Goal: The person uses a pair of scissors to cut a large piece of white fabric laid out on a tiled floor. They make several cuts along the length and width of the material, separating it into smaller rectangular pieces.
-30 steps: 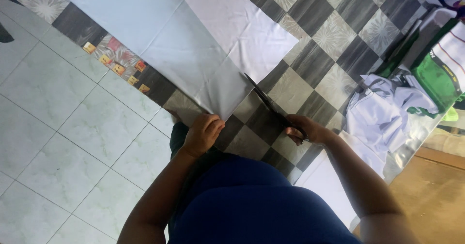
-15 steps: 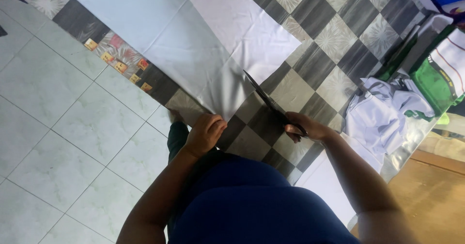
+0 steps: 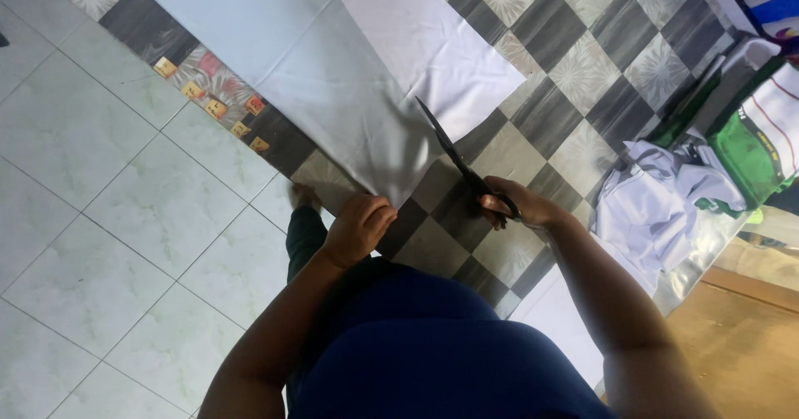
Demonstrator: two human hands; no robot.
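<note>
A long sheet of white fabric (image 3: pixel 349 86) lies across a table covered in a grey checkered cloth (image 3: pixel 574 61). My left hand (image 3: pixel 359 228) presses down on the near corner of the fabric at the table's edge. My right hand (image 3: pixel 518 206) grips the handles of black scissors (image 3: pixel 456 159), whose blades point up and away over the fabric's near edge. The blades look nearly closed.
A heap of white and green clothing (image 3: pixel 707 169) lies at the table's right end. A wooden surface (image 3: pixel 741 344) shows at the lower right. Pale floor tiles (image 3: pixel 125 219) spread out to the left, and my foot stands below the table edge.
The scissors have shifted slightly along the fabric's edge. My left hand stays on the fabric corner.
</note>
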